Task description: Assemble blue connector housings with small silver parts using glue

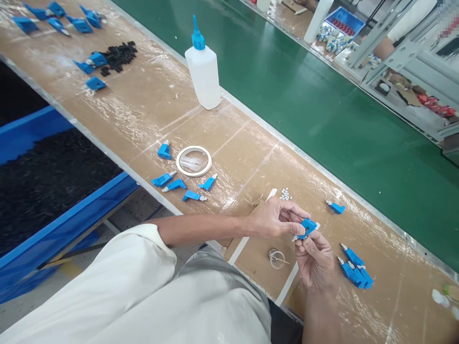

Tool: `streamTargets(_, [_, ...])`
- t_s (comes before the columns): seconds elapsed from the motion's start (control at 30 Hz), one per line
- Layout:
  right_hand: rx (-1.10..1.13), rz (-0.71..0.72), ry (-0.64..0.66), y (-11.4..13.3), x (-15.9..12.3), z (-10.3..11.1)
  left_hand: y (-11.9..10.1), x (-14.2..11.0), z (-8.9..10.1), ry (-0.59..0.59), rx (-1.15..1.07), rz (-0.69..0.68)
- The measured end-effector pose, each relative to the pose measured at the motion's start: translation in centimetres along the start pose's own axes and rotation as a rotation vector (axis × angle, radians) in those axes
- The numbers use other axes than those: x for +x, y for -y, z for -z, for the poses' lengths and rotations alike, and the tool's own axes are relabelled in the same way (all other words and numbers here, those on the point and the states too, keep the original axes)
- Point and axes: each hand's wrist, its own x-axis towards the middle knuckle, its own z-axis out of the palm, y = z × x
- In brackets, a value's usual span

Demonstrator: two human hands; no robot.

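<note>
Between both hands is a small blue plastic part [307, 228] with pale grey ends. My left hand [274, 220] pinches it from the left, thumb on its face. From below, my right hand [315, 260] grips the same part with thumb and fingers. Just beyond the hands lies a small heap of white pieces [286, 194]. Nearer my body stands a small clear cup [277, 259] with a thin stick in it. Similar blue parts [356, 272] are bunched to the right, and a single one [336, 207] lies farther off.
A white tape roll [194, 161] lies on the brown tabletop [236, 157], with several blue parts beside it. Behind it stands a white squeeze bottle [203, 71]. Black pieces [120, 56] are heaped far left. A green belt [287, 95] runs along the back; a blue bin [68, 220] sits below left.
</note>
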Motion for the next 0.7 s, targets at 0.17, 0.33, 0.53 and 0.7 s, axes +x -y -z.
streamTargets(0.17, [0.016, -0.02, 0.003, 0.2, 0.2, -0.1, 0.1, 0.6, 0.3, 0.03, -0.064, 0.028])
streamTargets(0.33, [0.023, -0.028, 0.038, 0.1, 0.3, 0.6, 0.8, 1.4, 0.5, 0.021, -0.122, 0.063])
streamTargets(0.53, [0.047, -0.096, 0.044, 0.2, 0.2, 0.6, 1.0, 1.3, 0.3, 0.025, -0.118, 0.055])
streamTargets(0.7, [0.092, -0.109, -0.002, 0.2, 0.0, -0.2, 0.2, 0.8, 0.3, 0.02, -0.072, 0.058])
